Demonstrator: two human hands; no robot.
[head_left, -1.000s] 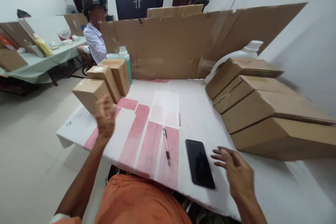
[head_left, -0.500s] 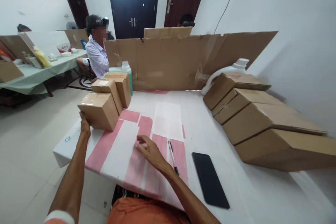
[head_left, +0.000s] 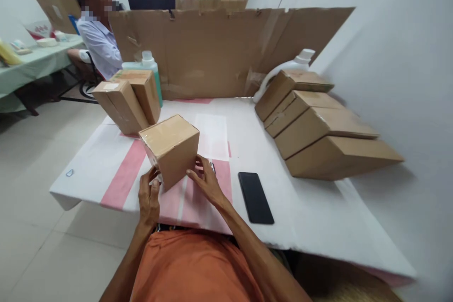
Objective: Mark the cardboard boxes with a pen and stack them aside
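Note:
A brown cardboard box [head_left: 177,155] is between my hands over the front middle of the table, turned at an angle with clear tape on its left end. My left hand [head_left: 149,198] grips its lower left side, fingers against the taped end. On the box's right side, my right hand [head_left: 208,181] presses with thumb and fingertips. Whether the box's bottom edge touches the cloth I cannot tell. A pen [head_left: 213,166] lies mostly hidden behind my right hand. To the right of that hand lies a black phone [head_left: 255,198].
Two cardboard boxes [head_left: 122,108] and a green bottle [head_left: 155,78] stand at the back left. Several boxes [head_left: 318,151] lean in a row on the right, near a white jug [head_left: 297,61]. A cardboard screen [head_left: 212,54] closes the back; people [head_left: 101,45] sit beyond it.
The nearest box of the left row has moved right and toward me, carried by my left hand. My right hand has come against its other side. The view has tilted down.

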